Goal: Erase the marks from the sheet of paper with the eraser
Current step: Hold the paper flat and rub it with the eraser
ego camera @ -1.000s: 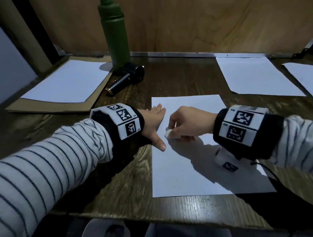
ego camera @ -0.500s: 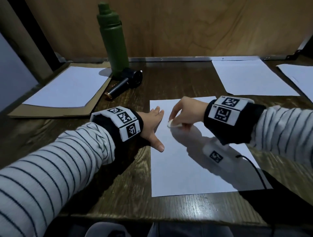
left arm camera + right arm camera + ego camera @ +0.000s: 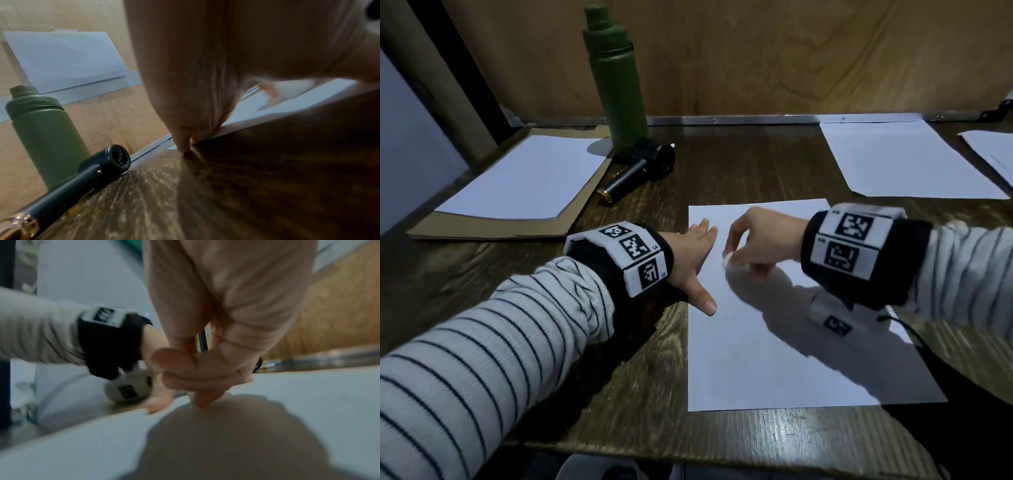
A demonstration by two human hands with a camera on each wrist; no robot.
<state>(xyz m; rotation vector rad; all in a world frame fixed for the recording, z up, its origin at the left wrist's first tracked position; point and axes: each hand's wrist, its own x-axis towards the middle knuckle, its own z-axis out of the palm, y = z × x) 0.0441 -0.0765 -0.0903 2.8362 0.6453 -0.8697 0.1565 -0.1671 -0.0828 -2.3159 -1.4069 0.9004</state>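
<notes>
A white sheet of paper (image 3: 774, 359) lies on the dark wooden table in front of me. My left hand (image 3: 697, 260) rests flat on the sheet's left edge, fingers straight and thumb spread out. My right hand (image 3: 753, 240) pinches a small white eraser (image 3: 727, 262) and holds it down on the upper part of the sheet, just right of the left hand. No marks are visible on the sheet. In the left wrist view the left hand's fingertips (image 3: 186, 144) press at the sheet's edge (image 3: 267, 112). The right wrist view is blurred; curled fingers (image 3: 197, 382) hide the eraser.
A green bottle (image 3: 616, 78) stands at the back, with a small black handheld fan (image 3: 643, 168) lying beside it. A sheet on a brown folder (image 3: 493, 222) lies at the left. Two more white sheets (image 3: 904, 161) lie at the back right. A wooden wall backs the table.
My right hand has carried the eraser up the sheet, away from me, and now sits level with the left hand's fingers. The left hand has stayed put.
</notes>
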